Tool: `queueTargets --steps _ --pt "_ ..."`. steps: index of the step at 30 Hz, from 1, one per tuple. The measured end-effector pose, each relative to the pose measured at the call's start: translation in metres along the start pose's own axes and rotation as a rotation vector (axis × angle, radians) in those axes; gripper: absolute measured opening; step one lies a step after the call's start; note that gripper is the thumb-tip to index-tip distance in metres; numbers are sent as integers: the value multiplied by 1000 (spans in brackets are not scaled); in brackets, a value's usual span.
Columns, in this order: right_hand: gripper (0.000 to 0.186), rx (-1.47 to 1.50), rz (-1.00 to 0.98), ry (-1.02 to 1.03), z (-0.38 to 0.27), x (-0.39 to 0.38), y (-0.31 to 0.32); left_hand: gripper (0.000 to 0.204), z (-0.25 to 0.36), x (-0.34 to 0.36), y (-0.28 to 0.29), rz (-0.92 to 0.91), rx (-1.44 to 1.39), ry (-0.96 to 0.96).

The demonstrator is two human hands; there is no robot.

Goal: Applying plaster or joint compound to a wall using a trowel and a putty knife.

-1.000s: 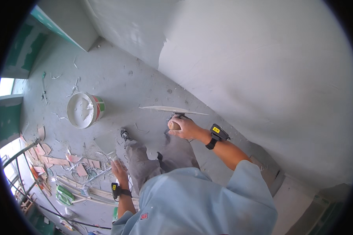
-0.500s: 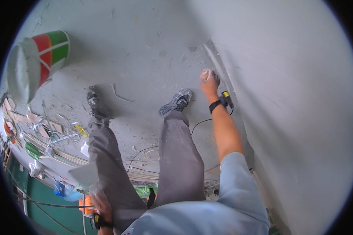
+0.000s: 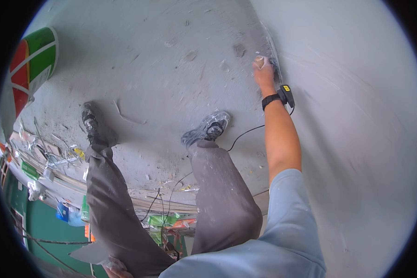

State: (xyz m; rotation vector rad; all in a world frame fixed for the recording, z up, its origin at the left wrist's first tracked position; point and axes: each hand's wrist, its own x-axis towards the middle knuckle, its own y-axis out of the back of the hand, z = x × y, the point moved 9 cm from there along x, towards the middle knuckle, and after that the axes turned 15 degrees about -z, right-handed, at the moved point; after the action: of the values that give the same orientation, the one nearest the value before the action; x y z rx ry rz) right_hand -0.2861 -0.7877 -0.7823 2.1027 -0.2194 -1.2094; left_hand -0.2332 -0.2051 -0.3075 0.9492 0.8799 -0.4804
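Note:
My right hand [image 3: 265,76] reaches down to the foot of the pale wall [image 3: 352,120], its fingers closed around a tool with a tan, rounded handle end [image 3: 260,61]. The tool's working end is hidden by the hand and the wall edge. At the lower left, my left hand [image 3: 118,270] is partly cut off by the picture's edge beside my thigh. It grips a putty knife [image 3: 91,254], whose wide, flat grey blade points left. White residue coats the fingers of that hand.
A red, green and white bucket [image 3: 41,55] lies at the left. Scraps and long strips [image 3: 62,160] litter the grey floor [image 3: 157,83] behind my left shoe [image 3: 91,120]. A black cable [image 3: 238,137] runs from my right wrist behind my right leg. Dried patches mark the floor ahead.
My right hand has moved forward along the wall's foot with the tool. My left hand and the putty knife have dropped lower, toward the picture's bottom edge. The view has shifted.

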Motion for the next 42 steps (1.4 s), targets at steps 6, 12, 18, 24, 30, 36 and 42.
queueTargets --steps 6,12,18,24,30,36,42 --pt "40 -27 148 10 -3 -6 11 42 -9 1 2 32 -44 22" --pt "37 -15 338 31 -59 -82 79 39 -43 -27 20 87 -210 15" --pt "35 38 394 98 -124 -191 189 44 -66 -50 68 77 -172 -143" --pt "35 27 378 145 -187 -307 298 54 -164 -51 117 -4 -1 116" --pt "32 58 306 33 -251 -420 422 43 -101 -38 140 34 -120 -155" --pt "32 -76 341 42 -309 -511 528 42 -66 -17 138 18 -231 -338" --pt "35 -151 362 96 -345 -583 602 35 -19 9 151 192 -147 -587"
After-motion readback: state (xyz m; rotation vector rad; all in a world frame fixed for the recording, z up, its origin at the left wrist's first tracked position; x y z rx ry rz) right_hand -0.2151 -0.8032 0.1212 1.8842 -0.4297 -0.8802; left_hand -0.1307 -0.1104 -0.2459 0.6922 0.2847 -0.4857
